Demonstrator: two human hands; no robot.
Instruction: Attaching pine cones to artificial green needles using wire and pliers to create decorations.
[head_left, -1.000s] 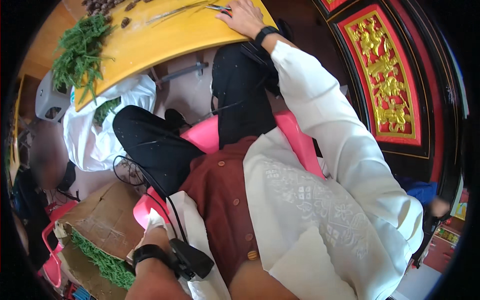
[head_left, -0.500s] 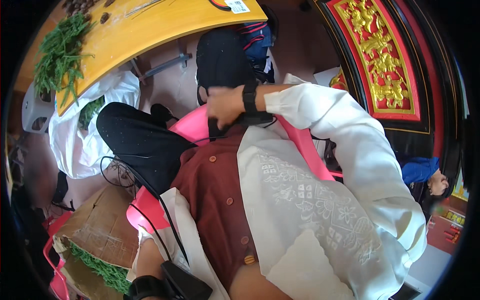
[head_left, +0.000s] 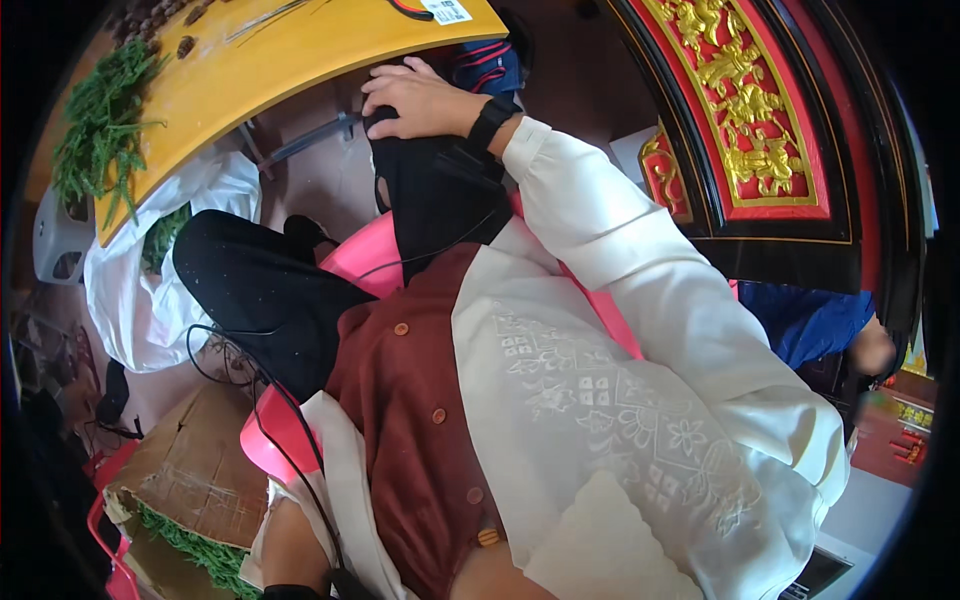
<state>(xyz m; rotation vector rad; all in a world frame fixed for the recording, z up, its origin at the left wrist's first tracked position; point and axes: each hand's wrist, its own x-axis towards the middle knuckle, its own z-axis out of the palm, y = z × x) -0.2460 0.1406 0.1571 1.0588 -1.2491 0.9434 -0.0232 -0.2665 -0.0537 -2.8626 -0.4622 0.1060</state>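
Note:
My right hand (head_left: 418, 100) lies over my right knee, which is covered by black trousers (head_left: 435, 195). Its fingers are spread and curve over the knee, with nothing held in them. A black wristband (head_left: 491, 122) circles that wrist, below a loose white sleeve (head_left: 640, 240). Of my left arm only the forearm (head_left: 295, 545) shows at the lower edge, with a black band partly cut off there; the left hand is out of view. Black cables (head_left: 270, 390) run along my left side beside a pink chair (head_left: 275, 435).
Green sprigs (head_left: 100, 135) hang over the corner of a yellow table (head_left: 330, 55), with pine cones (head_left: 150, 20) behind. Below are a white plastic bag (head_left: 125, 300) and a cardboard box (head_left: 195, 465) holding greenery. On the right stand a carved red-and-gold panel (head_left: 750, 130) and a person in blue (head_left: 800, 325).
My right hand has moved forward from my lap onto the right knee, its fingers spreading out. My left forearm has dropped lower, taking its wristband mostly out of the picture. The view has shifted slightly.

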